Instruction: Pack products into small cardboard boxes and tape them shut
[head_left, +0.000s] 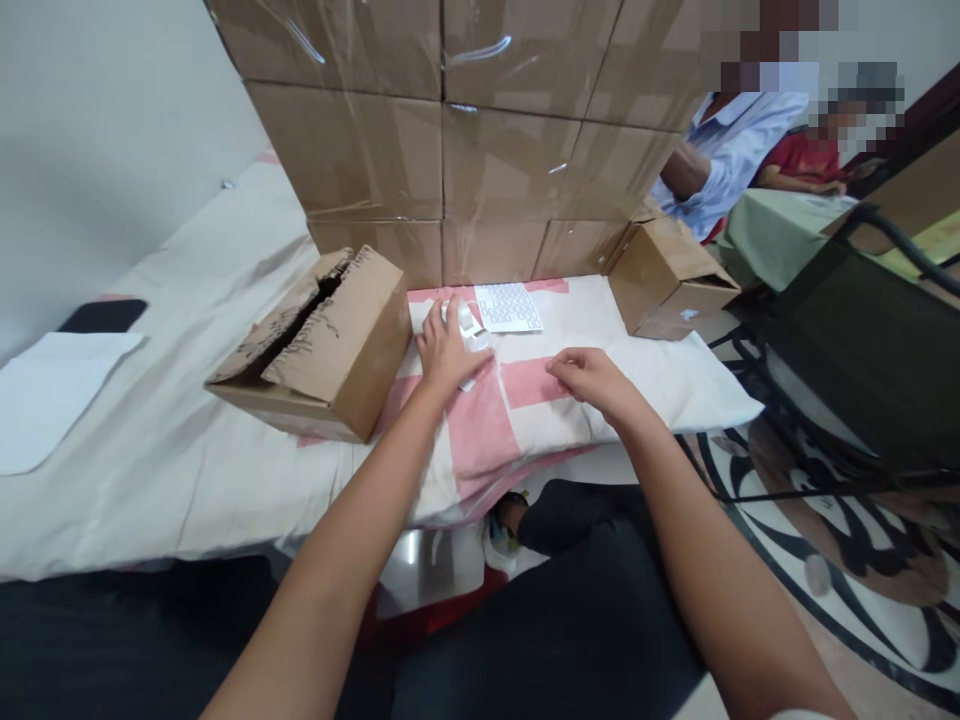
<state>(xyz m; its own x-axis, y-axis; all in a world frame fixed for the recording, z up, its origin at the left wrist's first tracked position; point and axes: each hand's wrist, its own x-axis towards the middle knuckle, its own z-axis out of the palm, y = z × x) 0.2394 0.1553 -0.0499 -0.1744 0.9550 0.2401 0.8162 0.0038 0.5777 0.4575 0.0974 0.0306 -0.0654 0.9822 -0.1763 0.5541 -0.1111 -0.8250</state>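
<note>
My left hand (444,350) is on a small white box (474,328), its fingers behind it and the thumb along the near side. One end of the box looks open, and part of it lies hidden under my palm. Just behind it on the cloth is a white sheet (511,307) with rows of small printed outlines, seemingly stickers. To the right, my right hand (589,380) hovers over a pink patch of the cloth, thumb and fingertips pinched together. Whatever may be between those fingertips is too small to make out.
A torn-topped cardboard box (337,350) stands left of my hands, a smaller open carton (667,280) to the right. Stacked taped cartons (510,160) form a wall behind. The cloth-covered table (225,480) has papers (60,390) far left. A chair (847,340) and people are at right.
</note>
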